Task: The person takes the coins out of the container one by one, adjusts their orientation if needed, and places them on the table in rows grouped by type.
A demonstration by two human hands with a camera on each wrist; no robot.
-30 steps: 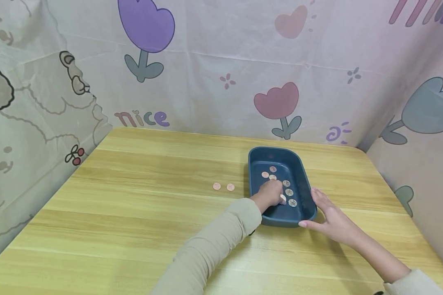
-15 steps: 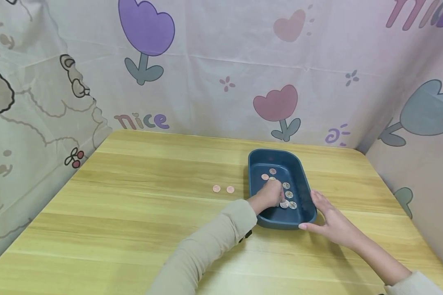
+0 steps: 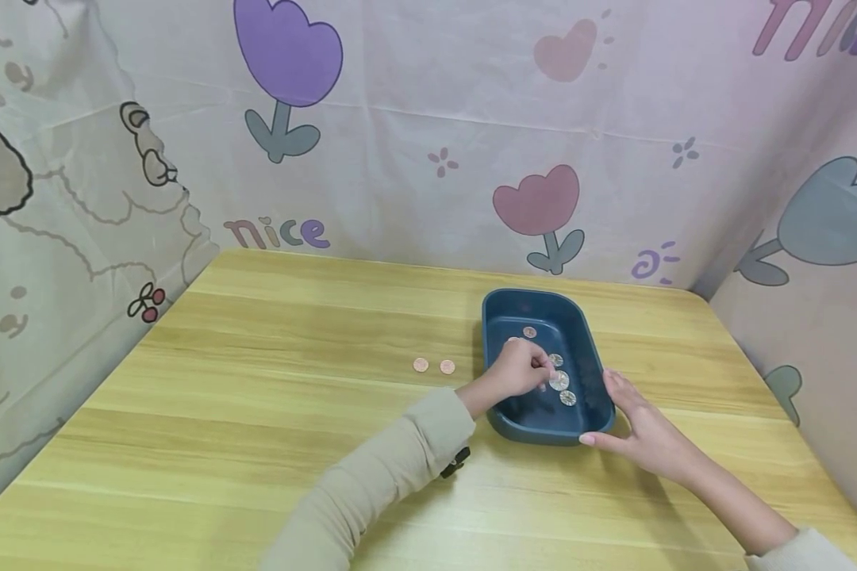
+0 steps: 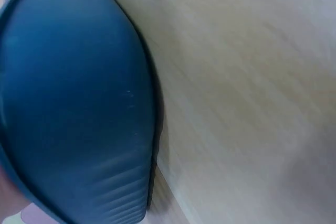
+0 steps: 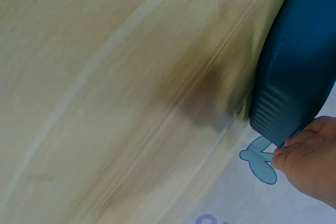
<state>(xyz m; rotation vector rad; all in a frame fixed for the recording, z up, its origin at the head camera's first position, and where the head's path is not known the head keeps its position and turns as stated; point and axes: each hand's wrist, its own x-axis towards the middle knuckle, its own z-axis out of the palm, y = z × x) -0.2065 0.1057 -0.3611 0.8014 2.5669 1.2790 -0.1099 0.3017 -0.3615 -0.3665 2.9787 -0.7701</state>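
A deep blue rectangular tray (image 3: 510, 414) stands on the wooden table, with several coins on its floor. Inside it my left hand (image 3: 516, 369) pinches a coin (image 3: 560, 381) between thumb and fingertips, over the right-hand row of coins. One coin (image 3: 567, 398) lies nearer the front and another (image 3: 530, 332) toward the back; the left hand covers some of the others. My right hand (image 3: 643, 424) rests spread against the tray's near right corner, thumb on the front side, fingers along the right. In the right wrist view its fingertips touch the rim.
Two copper-coloured coins, one left (image 3: 420, 365) and one right (image 3: 447, 367), lie flat on the table (image 3: 257, 396) left of the tray. A patterned cloth (image 3: 400, 143) with tulips hangs behind the table and along both sides.
My left hand has lifted a coin off the tray's near floor and shifted slightly left and back, its wrist drawn leftward. The right hand keeps its place at the tray's corner.
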